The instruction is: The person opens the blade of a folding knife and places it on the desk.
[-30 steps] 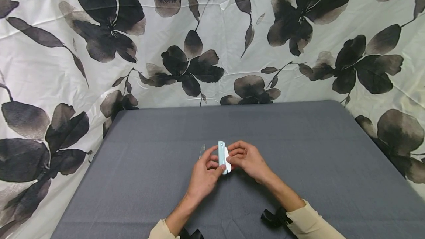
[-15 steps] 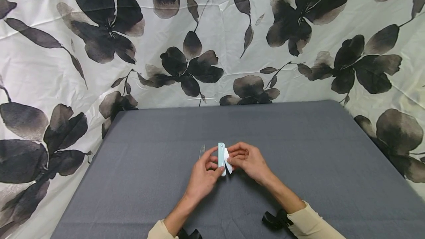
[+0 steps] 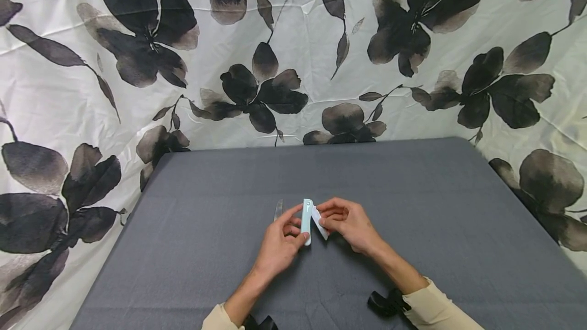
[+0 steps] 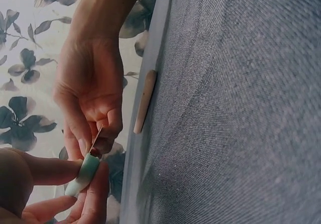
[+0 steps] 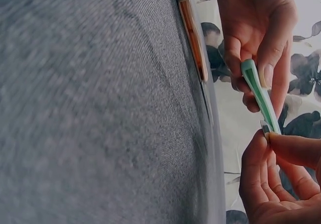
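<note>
My left hand (image 3: 278, 248) grips the mint-green handle of a folding knife (image 3: 305, 222), thumb near its lower end and fingertips along its left side. The white blade (image 3: 320, 223) is partly swung out to the right, joined at the handle's top. Between thumb and fingers, my right hand (image 3: 350, 224) pinches that blade. In the right wrist view a long slot runs along the handle (image 5: 259, 91). A second knife lies on the table behind my left hand; its metal blade (image 3: 278, 210) shows, and its brownish handle (image 5: 193, 38) appears in the right wrist view.
The table has a grey cloth (image 3: 220, 177) over it, with its far edge against a white curtain (image 3: 293, 39) printed with dark flowers. A black wrist mount (image 3: 385, 303) sits by the right cream sleeve (image 3: 435, 304), low over the cloth.
The white blade has swung further out from the mint-green handle, to the right. My right hand has moved slightly right and down with it; my left hand has barely moved.
</note>
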A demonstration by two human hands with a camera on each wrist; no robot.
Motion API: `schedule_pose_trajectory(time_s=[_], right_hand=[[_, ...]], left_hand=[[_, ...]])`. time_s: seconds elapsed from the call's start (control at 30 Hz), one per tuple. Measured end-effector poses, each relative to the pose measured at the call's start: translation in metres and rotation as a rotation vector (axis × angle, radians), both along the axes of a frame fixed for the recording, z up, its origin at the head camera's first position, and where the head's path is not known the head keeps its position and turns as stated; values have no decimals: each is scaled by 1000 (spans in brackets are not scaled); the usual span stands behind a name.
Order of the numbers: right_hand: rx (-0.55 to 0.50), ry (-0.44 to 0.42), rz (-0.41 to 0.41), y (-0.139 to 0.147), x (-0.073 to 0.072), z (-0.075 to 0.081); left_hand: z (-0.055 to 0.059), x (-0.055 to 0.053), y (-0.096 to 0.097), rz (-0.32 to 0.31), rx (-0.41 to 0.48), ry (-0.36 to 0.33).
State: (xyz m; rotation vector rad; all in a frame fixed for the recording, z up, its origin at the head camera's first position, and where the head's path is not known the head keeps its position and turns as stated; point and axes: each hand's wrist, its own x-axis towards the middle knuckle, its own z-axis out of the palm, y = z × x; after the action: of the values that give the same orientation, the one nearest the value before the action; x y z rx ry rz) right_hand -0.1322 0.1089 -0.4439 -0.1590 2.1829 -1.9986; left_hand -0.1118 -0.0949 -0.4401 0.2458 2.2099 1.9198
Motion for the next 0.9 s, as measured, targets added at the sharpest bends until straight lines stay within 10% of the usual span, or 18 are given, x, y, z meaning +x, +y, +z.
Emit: schedule_pose_trajectory(time_s=[0.9], right_hand=[[101,6,4,13,1,-5]], left_hand=[[-3,0,-3,-44,-43,9]])
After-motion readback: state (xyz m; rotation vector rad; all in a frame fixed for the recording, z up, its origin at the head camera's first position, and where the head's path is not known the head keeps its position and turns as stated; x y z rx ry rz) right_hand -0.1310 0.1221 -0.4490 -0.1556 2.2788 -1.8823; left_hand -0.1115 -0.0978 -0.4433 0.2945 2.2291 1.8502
